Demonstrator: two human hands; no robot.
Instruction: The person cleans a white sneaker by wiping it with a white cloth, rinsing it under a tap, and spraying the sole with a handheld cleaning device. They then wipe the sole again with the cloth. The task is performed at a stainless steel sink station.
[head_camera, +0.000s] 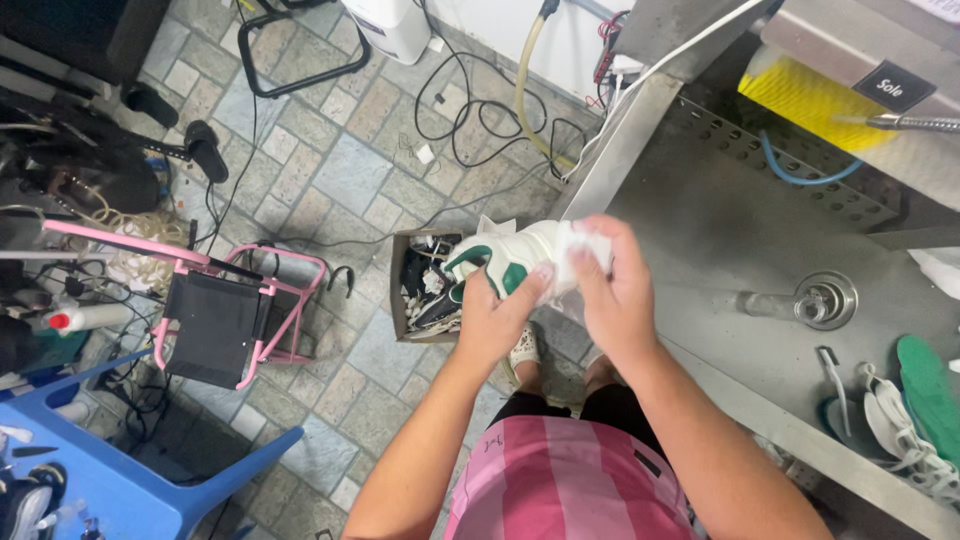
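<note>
Left hand (497, 318) gripped a white-and-green sneaker (505, 258) from below, fingers curled shut around its side. Right hand (612, 290) pressed a white cloth (580, 252) against the shoe's right end, fingers pinching the cloth. Shoe was held in the air over the floor, just left of the steel sink surface (720, 230), above a cardboard box (425, 285) of shoes.

Risk, as judged: hard rubbing could twist the sneaker out of the one-handed grip and drop it into the box or onto the tiles. Sink edge sat close on the right; cables (480, 115) crossed the far floor. Open tiles lay left, before the pink folding stool (235, 305).
</note>
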